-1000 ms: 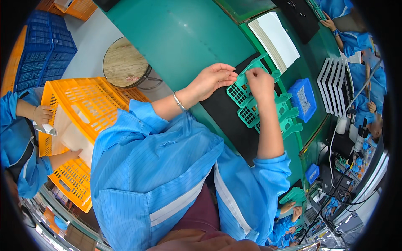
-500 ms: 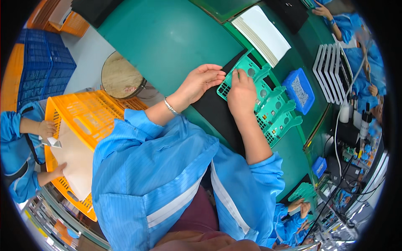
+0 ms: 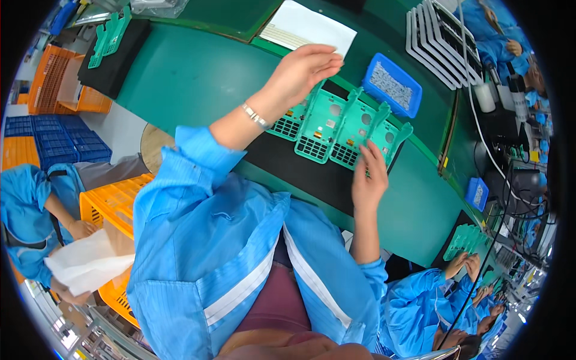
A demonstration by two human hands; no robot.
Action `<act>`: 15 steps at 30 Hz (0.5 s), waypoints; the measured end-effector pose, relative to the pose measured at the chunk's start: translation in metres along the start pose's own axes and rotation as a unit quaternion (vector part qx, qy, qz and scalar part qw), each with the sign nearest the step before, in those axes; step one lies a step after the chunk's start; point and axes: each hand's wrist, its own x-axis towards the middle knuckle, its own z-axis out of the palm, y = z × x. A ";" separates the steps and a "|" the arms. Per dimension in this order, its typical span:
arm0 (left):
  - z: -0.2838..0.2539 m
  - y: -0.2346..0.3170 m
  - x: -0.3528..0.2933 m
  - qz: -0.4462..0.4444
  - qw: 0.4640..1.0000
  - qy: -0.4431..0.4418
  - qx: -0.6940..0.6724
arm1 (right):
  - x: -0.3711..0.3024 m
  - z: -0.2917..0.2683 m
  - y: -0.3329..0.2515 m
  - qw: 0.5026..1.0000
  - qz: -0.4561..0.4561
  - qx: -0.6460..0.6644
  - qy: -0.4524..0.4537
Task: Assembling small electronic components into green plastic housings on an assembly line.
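A green plastic part point(image 3: 315, 127) with square-hole grids, round openings and upright fins lies on a black mat point(image 3: 273, 157). My left hand point(image 3: 306, 73) is over its far left end, fingers bent and pressed together. Whatever they hold, if anything, is hidden. My right hand point(image 3: 369, 180) is at the near right edge of the part, slightly blurred, with fingers apart and nothing visible in them. Small orange and pale pieces sit in the green part. Just beyond it stands a blue tray point(image 3: 414, 107) of small greyish pieces.
White sheets point(image 3: 345, 37) lie on the green table point(image 3: 198, 66) beyond my left hand. White frames point(image 3: 423, 48) stand stacked at far right. At left, a person handles a white sheet point(image 3: 90, 258) beside an orange crate point(image 3: 114, 201). Another person point(image 3: 420, 303) works at lower right.
The view has turned, so the green part lies more level across it. My right hand has left the part's far end and is now at its near right edge, fingers spread.
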 end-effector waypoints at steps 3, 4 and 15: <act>0.039 -0.019 0.037 0.019 0.998 -0.052 0.032 | -0.026 -0.040 0.026 0.995 0.073 -0.021 0.060; 0.054 -0.024 0.046 0.024 0.997 -0.069 0.040 | -0.038 -0.048 0.041 0.995 0.075 -0.020 0.063; 0.078 -0.048 0.062 0.160 0.885 -0.126 0.420 | -0.070 -0.059 0.073 0.985 0.150 -0.008 0.090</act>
